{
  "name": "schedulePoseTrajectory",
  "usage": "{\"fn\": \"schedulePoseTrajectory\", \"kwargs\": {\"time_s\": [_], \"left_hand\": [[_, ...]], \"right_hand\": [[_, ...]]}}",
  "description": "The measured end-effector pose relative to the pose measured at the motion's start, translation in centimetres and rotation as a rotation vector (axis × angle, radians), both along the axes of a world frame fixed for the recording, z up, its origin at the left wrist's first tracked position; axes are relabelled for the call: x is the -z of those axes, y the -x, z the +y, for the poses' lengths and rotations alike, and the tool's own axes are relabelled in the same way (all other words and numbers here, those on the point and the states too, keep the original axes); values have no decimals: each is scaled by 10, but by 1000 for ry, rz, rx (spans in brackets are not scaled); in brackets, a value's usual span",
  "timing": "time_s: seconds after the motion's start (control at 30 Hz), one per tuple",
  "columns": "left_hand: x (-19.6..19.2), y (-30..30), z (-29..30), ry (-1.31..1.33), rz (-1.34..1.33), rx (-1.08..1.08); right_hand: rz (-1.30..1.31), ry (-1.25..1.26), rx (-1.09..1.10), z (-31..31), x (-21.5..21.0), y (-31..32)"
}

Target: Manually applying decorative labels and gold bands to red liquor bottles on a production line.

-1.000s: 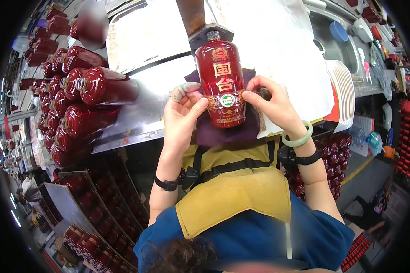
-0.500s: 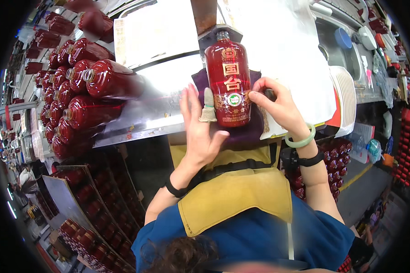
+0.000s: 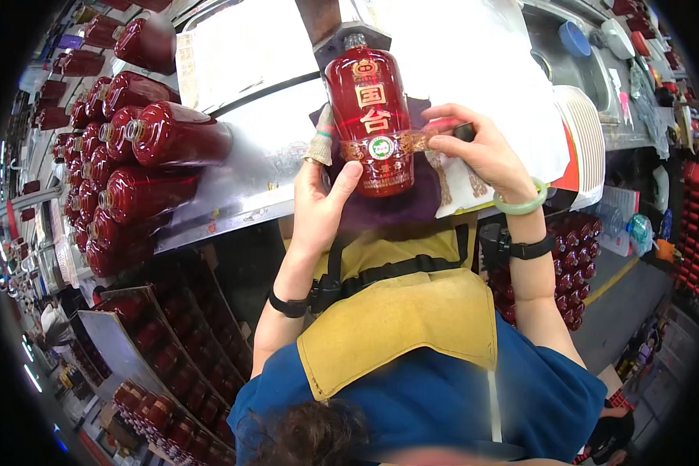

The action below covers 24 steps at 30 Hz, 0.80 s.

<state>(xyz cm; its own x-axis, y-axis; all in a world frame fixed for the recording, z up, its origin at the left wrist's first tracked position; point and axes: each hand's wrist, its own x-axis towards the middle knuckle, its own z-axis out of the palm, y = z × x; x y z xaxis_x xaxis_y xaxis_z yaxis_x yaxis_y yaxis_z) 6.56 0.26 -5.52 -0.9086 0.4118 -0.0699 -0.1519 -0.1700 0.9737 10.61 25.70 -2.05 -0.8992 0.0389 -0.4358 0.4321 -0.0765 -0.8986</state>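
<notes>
Bottle (image 3: 369, 101): big and red, lying face up on the purple cloth (image 3: 423, 190), with its neck by the dark block (image 3: 374, 39). It is in the same spot by the block as half a second ago.
Gold strip (image 3: 412, 142): it goes across the low part of the bottle, over to the right hand. Half a second ago it lay flat on the red side; now its right end sticks out.
Right hand (image 3: 485, 147): thumb and finger pinch the loose end. It has gone a bit away from the bottle.
Left hand (image 3: 317, 203): it was flat and off to the side before. Now its thumb is on the front, and the finger with the cloth cover (image 3: 320, 145) is by the left side, thumb and finger spread. Cannot tell if it squeezes.
Desk (image 3: 268, 175): more red bottles (image 3: 182, 133) on the left, white paper on the right.
</notes>
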Motion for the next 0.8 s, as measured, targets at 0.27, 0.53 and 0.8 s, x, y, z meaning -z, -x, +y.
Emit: {"fn": "schedulePoseTrajectory", "kwargs": {"time_s": [0.27,0.53,0.8], "left_hand": [[-5,2,6,-59,-51,-13],[-5,1,7,-31,-13,-12],[-10,2,8,-42,-21,6]], "right_hand": [[263,-174,136,-29,-3,-15],[169,-316,-7,-38,8,-13],[411,-630,189,-28,7,-17]]}}
